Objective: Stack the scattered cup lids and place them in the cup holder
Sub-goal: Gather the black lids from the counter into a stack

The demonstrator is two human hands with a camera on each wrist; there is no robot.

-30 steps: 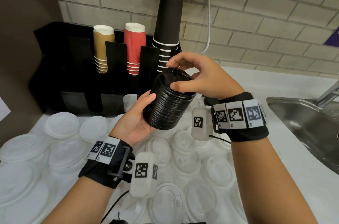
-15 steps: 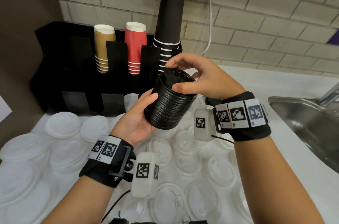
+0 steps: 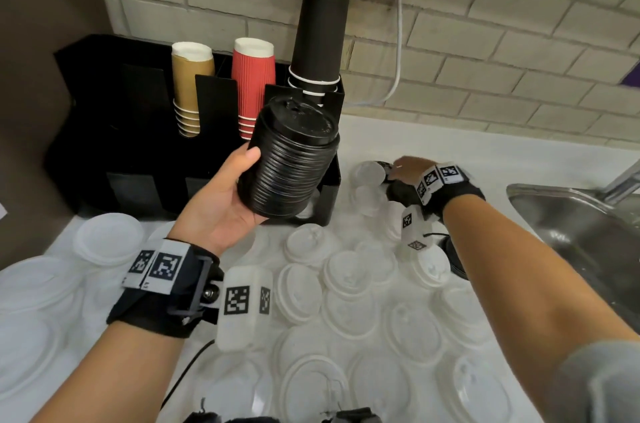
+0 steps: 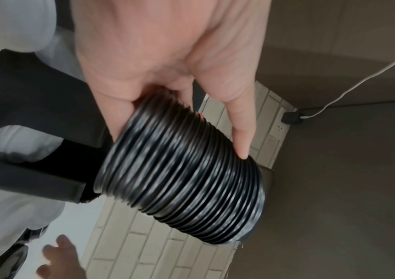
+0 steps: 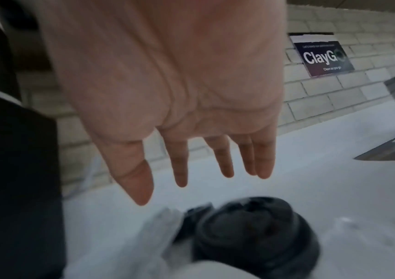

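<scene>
- Head view: the left hand (image 3: 221,204) grips a tall stack of black lids (image 3: 291,163), thumb along the near side and the other fingers hidden behind it. The stack is tilted, its top toward the wall, and is held up in front of the black cup holder (image 3: 138,145).
- The cup holder stands at the back of the white surface (image 3: 467,159) and carries a brown stack of cups (image 3: 190,86), a red stack of cups (image 3: 254,83) and a taller black stack of cups (image 3: 320,38), each in its own slot.
- The right hand (image 3: 408,169) is stretched out low over the surface to the right of the holder, beside a few small clear lids (image 3: 369,176); its fingers are hidden from here.
- Many white and clear lids (image 3: 346,284) lie scattered across the near surface, and a steel sink (image 3: 571,225) sits at the right.
- Left wrist view: the left hand (image 4: 167,62) curls around the stack of black lids (image 4: 187,179), thumb laid flat along its ribbed side, with the black holder (image 4: 36,132) just behind.
- Right wrist view: the right hand (image 5: 167,85) is spread, fingers straight and slightly apart, holding nothing. Below the fingertips, apart from them, a short black pile of lids (image 5: 251,232) sits on the surface, blurred, with a pale lid beside it. A dark wall sign (image 5: 323,56) reads "ClayGo".
</scene>
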